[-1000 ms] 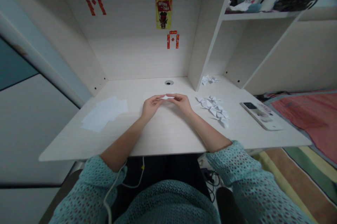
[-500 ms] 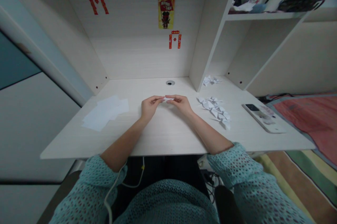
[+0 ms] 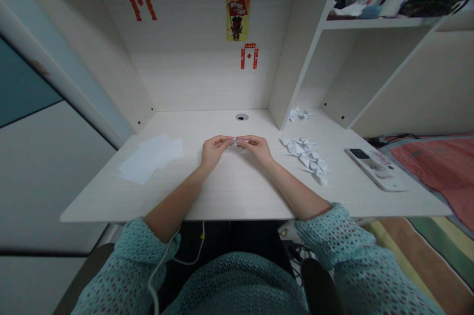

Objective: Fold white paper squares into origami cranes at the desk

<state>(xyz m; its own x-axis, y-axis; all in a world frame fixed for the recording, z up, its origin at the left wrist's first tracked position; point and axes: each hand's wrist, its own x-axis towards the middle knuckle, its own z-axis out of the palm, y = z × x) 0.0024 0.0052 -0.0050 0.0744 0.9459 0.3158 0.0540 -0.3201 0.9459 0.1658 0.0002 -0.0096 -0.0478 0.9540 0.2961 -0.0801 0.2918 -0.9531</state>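
A small folded piece of white paper [image 3: 235,141] is pinched between my two hands, just above the middle of the desk. My left hand [image 3: 215,151] grips its left side with thumb and fingertips. From the other side my right hand [image 3: 257,148] holds it the same way, fingertips nearly meeting. The fingers cover most of the paper, so its exact shape is hidden. On the right lies a pile of folded white paper pieces [image 3: 306,157]. Flat white paper sheets [image 3: 151,157] overlap on the left.
More folded paper [image 3: 299,115] lies by the upright divider [image 3: 292,78]. A phone [image 3: 374,169] rests near the desk's right side. The desk [image 3: 237,196] has a cable hole [image 3: 242,117] at the back. A white cable [image 3: 151,275] hangs by my left sleeve.
The view has shifted slightly, so everything sits a little further right. My fingertips have moved slightly on the paper, and less of it shows between them.
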